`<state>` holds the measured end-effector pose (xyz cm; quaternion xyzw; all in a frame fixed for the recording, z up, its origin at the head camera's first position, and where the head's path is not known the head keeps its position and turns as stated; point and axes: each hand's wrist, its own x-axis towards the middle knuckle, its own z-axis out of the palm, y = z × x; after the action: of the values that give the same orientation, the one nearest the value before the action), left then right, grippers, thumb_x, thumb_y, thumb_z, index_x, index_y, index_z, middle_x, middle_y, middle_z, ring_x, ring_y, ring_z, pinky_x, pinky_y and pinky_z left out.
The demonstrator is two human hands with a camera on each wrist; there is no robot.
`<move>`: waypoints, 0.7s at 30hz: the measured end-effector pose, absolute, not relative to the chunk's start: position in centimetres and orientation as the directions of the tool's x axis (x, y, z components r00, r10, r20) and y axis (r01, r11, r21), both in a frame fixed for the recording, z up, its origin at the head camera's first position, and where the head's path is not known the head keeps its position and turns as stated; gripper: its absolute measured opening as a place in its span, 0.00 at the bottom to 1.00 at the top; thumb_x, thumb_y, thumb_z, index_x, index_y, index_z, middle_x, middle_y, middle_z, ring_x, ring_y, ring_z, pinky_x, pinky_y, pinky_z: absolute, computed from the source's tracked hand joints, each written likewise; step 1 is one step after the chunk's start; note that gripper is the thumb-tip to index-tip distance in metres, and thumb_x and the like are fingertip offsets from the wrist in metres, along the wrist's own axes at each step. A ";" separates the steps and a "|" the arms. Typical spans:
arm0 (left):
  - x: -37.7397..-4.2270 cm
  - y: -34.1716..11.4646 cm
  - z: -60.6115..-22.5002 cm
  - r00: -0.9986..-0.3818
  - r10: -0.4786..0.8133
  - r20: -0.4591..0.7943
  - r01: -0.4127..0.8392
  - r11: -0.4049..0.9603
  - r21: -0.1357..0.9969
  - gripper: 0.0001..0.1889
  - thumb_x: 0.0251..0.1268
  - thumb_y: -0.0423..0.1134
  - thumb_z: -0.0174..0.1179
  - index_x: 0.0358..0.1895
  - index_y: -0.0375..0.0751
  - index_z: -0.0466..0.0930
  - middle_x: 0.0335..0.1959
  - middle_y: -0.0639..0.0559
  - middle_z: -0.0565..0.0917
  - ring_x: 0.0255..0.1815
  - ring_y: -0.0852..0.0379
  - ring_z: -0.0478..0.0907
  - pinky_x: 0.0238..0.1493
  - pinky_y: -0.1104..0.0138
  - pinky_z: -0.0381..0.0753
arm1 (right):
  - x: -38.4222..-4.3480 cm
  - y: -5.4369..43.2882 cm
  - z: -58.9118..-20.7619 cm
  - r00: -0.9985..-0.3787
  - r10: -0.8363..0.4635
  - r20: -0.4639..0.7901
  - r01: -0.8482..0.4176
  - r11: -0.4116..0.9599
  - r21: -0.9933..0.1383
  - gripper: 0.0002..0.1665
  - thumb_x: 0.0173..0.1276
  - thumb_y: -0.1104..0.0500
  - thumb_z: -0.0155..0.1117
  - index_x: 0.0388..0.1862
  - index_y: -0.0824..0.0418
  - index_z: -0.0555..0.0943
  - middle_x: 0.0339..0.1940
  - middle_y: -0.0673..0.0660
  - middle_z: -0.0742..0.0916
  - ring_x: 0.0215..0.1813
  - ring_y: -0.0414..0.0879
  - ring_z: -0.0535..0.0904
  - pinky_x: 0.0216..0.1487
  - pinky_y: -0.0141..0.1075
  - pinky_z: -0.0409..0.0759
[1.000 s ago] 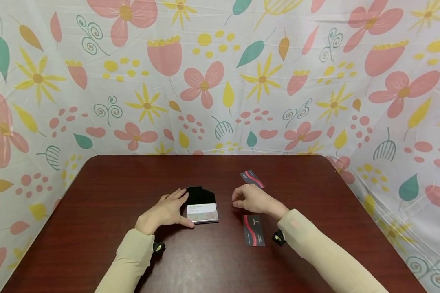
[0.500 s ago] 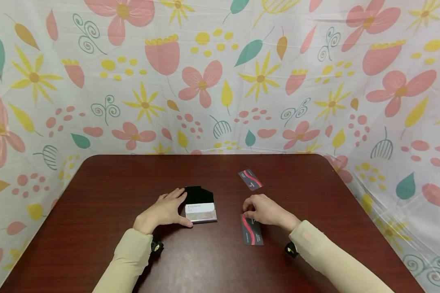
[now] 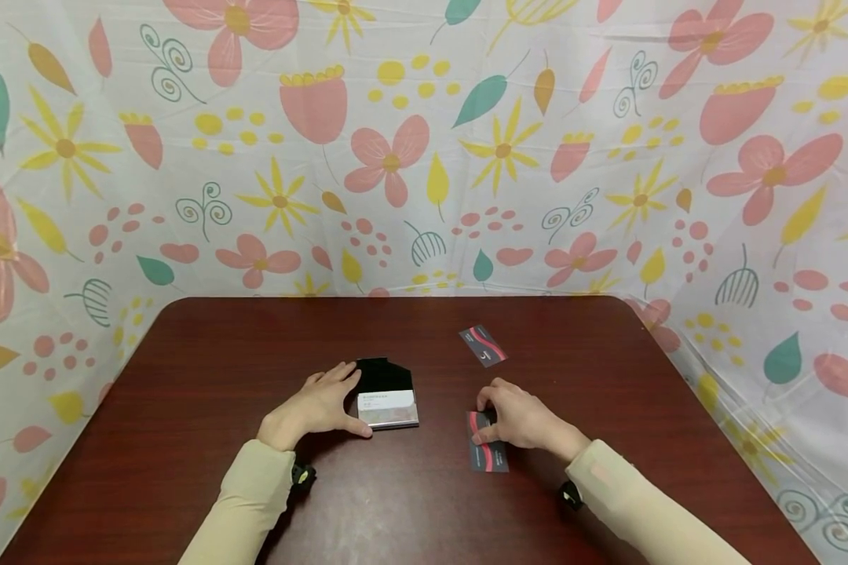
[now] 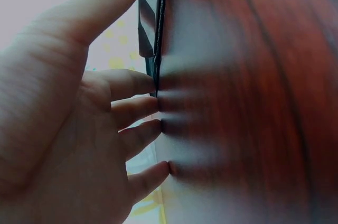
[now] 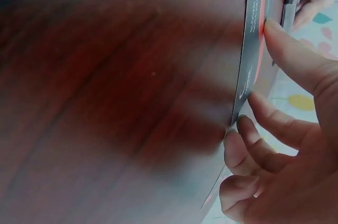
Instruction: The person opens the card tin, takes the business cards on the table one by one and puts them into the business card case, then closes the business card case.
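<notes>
A card case (image 3: 387,410) with its black flap (image 3: 384,375) laid back lies left of the table's middle, a white card (image 3: 384,399) in it. My left hand (image 3: 316,408) rests beside it, thumb at its near left corner and index finger at the flap's left edge. The other left fingertips touch the table in the left wrist view. A dark grey business card (image 3: 491,459) with a red wave lies flat to the right. My right hand (image 3: 524,416) is over its far end, thumb and fingertips (image 5: 257,100) right at its printed face.
A second dark business card (image 3: 484,346) with the same red wave lies farther back. The brown wooden table (image 3: 268,337) ends at a floral curtain (image 3: 424,157). A black band with a small device (image 3: 572,495) sits on the right wrist.
My right hand has drawn back from the far card to the near one, its thumb now lower over the near card's face. My left hand stays by the case.
</notes>
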<state>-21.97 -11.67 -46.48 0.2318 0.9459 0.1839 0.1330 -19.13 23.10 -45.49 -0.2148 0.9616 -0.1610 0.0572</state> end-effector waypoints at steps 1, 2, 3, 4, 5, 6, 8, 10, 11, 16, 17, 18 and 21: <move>-22.0 -11.7 -46.4 -0.858 0.485 -0.168 0.388 0.827 0.407 0.58 0.45 0.66 0.72 0.75 0.33 0.58 0.77 0.40 0.54 0.78 0.43 0.47 0.70 0.44 0.49 | -19.1 23.2 -45.5 -0.904 -0.426 -0.044 -0.389 0.859 -0.333 0.26 0.42 0.44 0.84 0.33 0.54 0.79 0.33 0.48 0.76 0.32 0.41 0.69 0.33 0.37 0.71; -22.0 -11.6 -46.4 -0.859 0.484 -0.170 0.386 0.828 0.407 0.58 0.45 0.66 0.71 0.75 0.34 0.58 0.77 0.40 0.54 0.78 0.43 0.46 0.70 0.44 0.49 | -19.1 23.2 -45.5 -0.906 -0.421 -0.050 -0.382 0.862 -0.332 0.26 0.42 0.44 0.84 0.32 0.54 0.79 0.33 0.48 0.76 0.33 0.41 0.69 0.33 0.37 0.71; -22.0 -11.6 -46.4 -0.859 0.483 -0.169 0.384 0.827 0.409 0.58 0.45 0.66 0.72 0.75 0.34 0.58 0.77 0.41 0.54 0.78 0.44 0.46 0.71 0.44 0.48 | -19.1 23.3 -45.5 -0.906 -0.421 -0.052 -0.382 0.862 -0.334 0.26 0.43 0.44 0.84 0.31 0.54 0.78 0.33 0.48 0.75 0.33 0.41 0.69 0.33 0.37 0.71; -21.9 -11.6 -46.4 -0.859 0.483 -0.169 0.384 0.827 0.411 0.58 0.45 0.66 0.72 0.75 0.34 0.58 0.77 0.41 0.54 0.78 0.44 0.46 0.71 0.44 0.48 | -19.1 23.3 -45.6 -0.907 -0.417 -0.059 -0.376 0.864 -0.334 0.26 0.43 0.45 0.84 0.31 0.54 0.77 0.32 0.48 0.75 0.32 0.41 0.68 0.33 0.36 0.70; -21.9 -11.6 -46.4 -0.860 0.482 -0.167 0.383 0.826 0.413 0.58 0.45 0.66 0.72 0.75 0.34 0.58 0.77 0.41 0.54 0.78 0.44 0.46 0.71 0.45 0.48 | -19.2 23.3 -45.6 -0.909 -0.412 -0.066 -0.368 0.866 -0.339 0.26 0.43 0.45 0.84 0.30 0.53 0.76 0.31 0.48 0.75 0.32 0.41 0.68 0.32 0.36 0.70; -21.9 -11.6 -46.4 -0.860 0.481 -0.168 0.382 0.827 0.414 0.58 0.45 0.66 0.72 0.75 0.34 0.58 0.77 0.41 0.54 0.78 0.44 0.46 0.71 0.45 0.48 | -19.2 23.4 -45.6 -0.910 -0.409 -0.074 -0.361 0.866 -0.346 0.26 0.44 0.46 0.84 0.30 0.53 0.76 0.30 0.48 0.76 0.31 0.42 0.68 0.32 0.36 0.69; -21.9 -11.6 -46.5 -0.860 0.483 -0.166 0.383 0.825 0.416 0.58 0.45 0.66 0.72 0.75 0.34 0.58 0.77 0.41 0.54 0.78 0.44 0.46 0.71 0.45 0.49 | -19.3 23.5 -45.6 -0.910 -0.405 -0.088 -0.348 0.863 -0.366 0.25 0.45 0.47 0.83 0.30 0.54 0.75 0.27 0.48 0.76 0.29 0.41 0.68 0.30 0.36 0.68; -21.9 -11.7 -46.5 -0.860 0.484 -0.163 0.385 0.823 0.417 0.58 0.45 0.66 0.72 0.75 0.33 0.59 0.77 0.40 0.55 0.78 0.43 0.47 0.70 0.44 0.49 | -19.4 23.6 -45.6 -0.908 -0.406 -0.103 -0.338 0.855 -0.393 0.23 0.47 0.50 0.82 0.31 0.55 0.75 0.23 0.47 0.76 0.27 0.41 0.69 0.28 0.35 0.68; -21.9 -11.7 -46.5 -0.860 0.484 -0.162 0.384 0.823 0.418 0.58 0.45 0.66 0.72 0.75 0.33 0.59 0.77 0.40 0.55 0.78 0.43 0.47 0.70 0.44 0.49 | -19.5 23.7 -45.6 -0.904 -0.414 -0.103 -0.341 0.847 -0.408 0.23 0.49 0.51 0.82 0.33 0.55 0.76 0.23 0.47 0.76 0.26 0.40 0.69 0.27 0.35 0.69; -21.9 -11.6 -46.4 -0.861 0.482 -0.163 0.382 0.824 0.420 0.58 0.45 0.66 0.72 0.75 0.33 0.59 0.77 0.40 0.55 0.78 0.43 0.47 0.71 0.45 0.49 | -19.7 24.2 -45.3 -0.872 -0.480 -0.092 -0.393 0.801 -0.451 0.17 0.56 0.57 0.77 0.43 0.57 0.81 0.21 0.45 0.76 0.25 0.38 0.70 0.28 0.33 0.70; -21.9 -11.6 -46.4 -0.861 0.482 -0.162 0.381 0.823 0.422 0.58 0.45 0.65 0.72 0.74 0.33 0.59 0.77 0.40 0.55 0.78 0.43 0.47 0.71 0.45 0.49 | -19.7 24.2 -45.3 -0.866 -0.492 -0.089 -0.403 0.792 -0.458 0.15 0.58 0.58 0.76 0.42 0.56 0.81 0.20 0.45 0.76 0.24 0.37 0.70 0.27 0.33 0.70; -21.9 -11.6 -46.4 -0.861 0.482 -0.163 0.382 0.823 0.420 0.58 0.45 0.66 0.72 0.75 0.33 0.59 0.77 0.40 0.55 0.78 0.43 0.47 0.71 0.45 0.49 | -19.8 24.3 -45.2 -0.861 -0.501 -0.092 -0.407 0.784 -0.469 0.12 0.59 0.59 0.75 0.41 0.55 0.81 0.20 0.45 0.76 0.23 0.37 0.70 0.27 0.33 0.70; -21.9 -11.6 -46.4 -0.861 0.482 -0.164 0.382 0.824 0.418 0.58 0.45 0.66 0.72 0.75 0.33 0.58 0.77 0.40 0.54 0.78 0.43 0.47 0.70 0.44 0.49 | -19.8 24.5 -45.0 -0.848 -0.522 -0.091 -0.412 0.757 -0.507 0.08 0.62 0.62 0.72 0.34 0.54 0.79 0.18 0.44 0.76 0.21 0.36 0.70 0.24 0.32 0.70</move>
<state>-21.93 -11.63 -46.43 0.2284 0.9458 0.1890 0.1324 -19.84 24.47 -44.98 -0.2511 0.9302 -0.2419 0.1144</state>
